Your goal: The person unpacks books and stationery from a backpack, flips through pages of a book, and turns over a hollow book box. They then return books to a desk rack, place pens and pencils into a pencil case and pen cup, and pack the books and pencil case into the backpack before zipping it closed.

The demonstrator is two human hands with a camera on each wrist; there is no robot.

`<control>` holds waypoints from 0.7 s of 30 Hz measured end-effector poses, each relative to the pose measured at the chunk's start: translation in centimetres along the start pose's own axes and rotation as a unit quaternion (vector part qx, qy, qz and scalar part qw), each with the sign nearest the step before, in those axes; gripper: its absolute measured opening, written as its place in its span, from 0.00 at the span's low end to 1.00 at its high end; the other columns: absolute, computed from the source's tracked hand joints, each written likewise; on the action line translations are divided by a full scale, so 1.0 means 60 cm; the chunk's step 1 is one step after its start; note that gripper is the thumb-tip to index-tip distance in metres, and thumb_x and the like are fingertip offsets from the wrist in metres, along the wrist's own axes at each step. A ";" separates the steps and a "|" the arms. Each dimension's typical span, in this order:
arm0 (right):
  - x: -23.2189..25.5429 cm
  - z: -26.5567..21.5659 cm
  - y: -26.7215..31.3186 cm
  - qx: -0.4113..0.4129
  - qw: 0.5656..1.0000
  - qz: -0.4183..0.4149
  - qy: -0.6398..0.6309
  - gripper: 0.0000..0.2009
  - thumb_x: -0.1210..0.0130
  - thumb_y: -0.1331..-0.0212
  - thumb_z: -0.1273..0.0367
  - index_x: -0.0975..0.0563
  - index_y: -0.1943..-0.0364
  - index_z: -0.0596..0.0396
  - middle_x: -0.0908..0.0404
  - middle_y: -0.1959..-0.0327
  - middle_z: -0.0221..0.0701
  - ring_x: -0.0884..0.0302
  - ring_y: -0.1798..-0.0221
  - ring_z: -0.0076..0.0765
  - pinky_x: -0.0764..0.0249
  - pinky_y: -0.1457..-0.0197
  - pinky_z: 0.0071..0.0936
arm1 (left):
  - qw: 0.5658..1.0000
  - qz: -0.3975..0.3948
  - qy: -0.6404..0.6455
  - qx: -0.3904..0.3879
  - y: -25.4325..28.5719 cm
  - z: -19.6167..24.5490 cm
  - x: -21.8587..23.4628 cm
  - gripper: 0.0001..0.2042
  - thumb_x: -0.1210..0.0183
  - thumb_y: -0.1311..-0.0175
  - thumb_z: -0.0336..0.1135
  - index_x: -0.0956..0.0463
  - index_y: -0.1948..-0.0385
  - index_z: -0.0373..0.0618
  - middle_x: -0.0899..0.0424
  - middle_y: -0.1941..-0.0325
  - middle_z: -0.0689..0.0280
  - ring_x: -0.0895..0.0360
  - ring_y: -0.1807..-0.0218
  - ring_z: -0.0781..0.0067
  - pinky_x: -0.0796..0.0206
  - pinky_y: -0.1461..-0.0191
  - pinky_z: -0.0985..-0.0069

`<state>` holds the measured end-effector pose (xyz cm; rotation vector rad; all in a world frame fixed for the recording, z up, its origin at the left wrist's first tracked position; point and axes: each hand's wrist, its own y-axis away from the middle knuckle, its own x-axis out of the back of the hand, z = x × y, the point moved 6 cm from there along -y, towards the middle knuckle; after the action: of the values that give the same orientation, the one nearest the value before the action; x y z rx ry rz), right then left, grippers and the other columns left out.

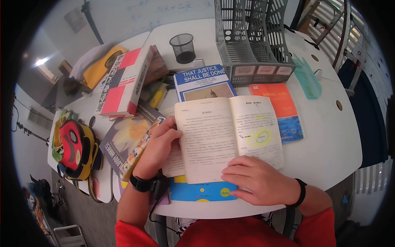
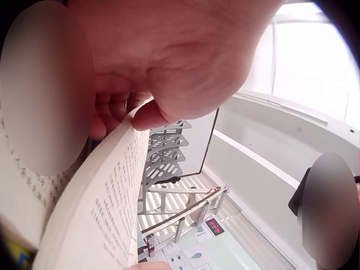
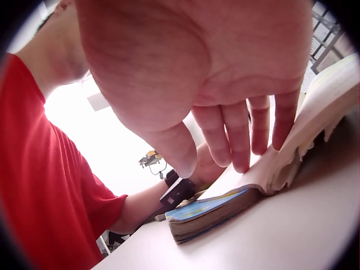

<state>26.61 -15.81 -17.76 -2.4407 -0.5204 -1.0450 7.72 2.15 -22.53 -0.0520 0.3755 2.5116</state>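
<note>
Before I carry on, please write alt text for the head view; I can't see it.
An open book is at a white table; the left hand grips its left edge and the right hand touches the lower right page. A blue book lies partly under it. Beyond stand a gray file rack and a mesh cup.

Head view forward and down, wrist views close along the fingers (image 3: 238,138), open book (image 1: 224,136) shared
</note>
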 end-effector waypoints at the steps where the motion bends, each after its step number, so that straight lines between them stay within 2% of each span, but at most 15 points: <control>1: 0.000 0.001 0.000 0.002 1.000 0.003 -0.001 0.22 0.30 0.46 0.71 0.20 0.46 0.60 0.19 0.47 0.36 0.25 0.38 0.45 0.25 0.38 0.41 | 1.000 0.004 0.003 0.001 0.000 -0.001 0.001 0.20 0.53 0.29 0.25 0.26 0.37 0.37 0.17 0.43 0.63 0.20 0.42 0.73 0.30 0.35 0.74; 5: 0.002 0.001 0.001 -0.005 1.000 0.001 -0.005 0.23 0.27 0.47 0.71 0.19 0.46 0.61 0.17 0.44 0.37 0.23 0.36 0.46 0.24 0.36 0.41 | 1.000 0.005 0.011 -0.005 -0.003 -0.005 0.004 0.21 0.54 0.29 0.25 0.26 0.36 0.37 0.17 0.42 0.63 0.20 0.43 0.73 0.29 0.36 0.73; 9: 0.000 0.002 0.002 -0.005 1.000 -0.004 0.000 0.23 0.27 0.47 0.71 0.19 0.46 0.61 0.17 0.43 0.37 0.24 0.36 0.46 0.24 0.35 0.41 | 1.000 0.006 0.008 -0.007 -0.003 -0.003 0.003 0.21 0.54 0.29 0.24 0.26 0.35 0.37 0.17 0.42 0.63 0.20 0.43 0.73 0.29 0.36 0.73; 11: 0.000 0.002 0.004 0.009 1.000 0.004 -0.004 0.21 0.31 0.44 0.69 0.20 0.46 0.61 0.20 0.46 0.36 0.26 0.37 0.44 0.27 0.36 0.40 | 1.000 0.007 0.011 -0.006 -0.002 -0.003 0.003 0.21 0.54 0.29 0.25 0.26 0.35 0.37 0.17 0.42 0.63 0.20 0.43 0.73 0.29 0.36 0.73; 21: -0.002 0.003 0.004 -0.003 1.000 0.000 0.000 0.22 0.27 0.45 0.69 0.18 0.45 0.60 0.17 0.43 0.37 0.25 0.35 0.45 0.25 0.34 0.41 | 1.000 0.008 0.014 -0.007 0.000 -0.002 0.002 0.21 0.53 0.29 0.25 0.27 0.35 0.37 0.17 0.42 0.62 0.20 0.43 0.73 0.29 0.35 0.72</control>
<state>26.76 -15.97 -18.01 -2.4466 -0.5176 -1.0478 7.64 2.19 -22.65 -0.0908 0.3707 2.5312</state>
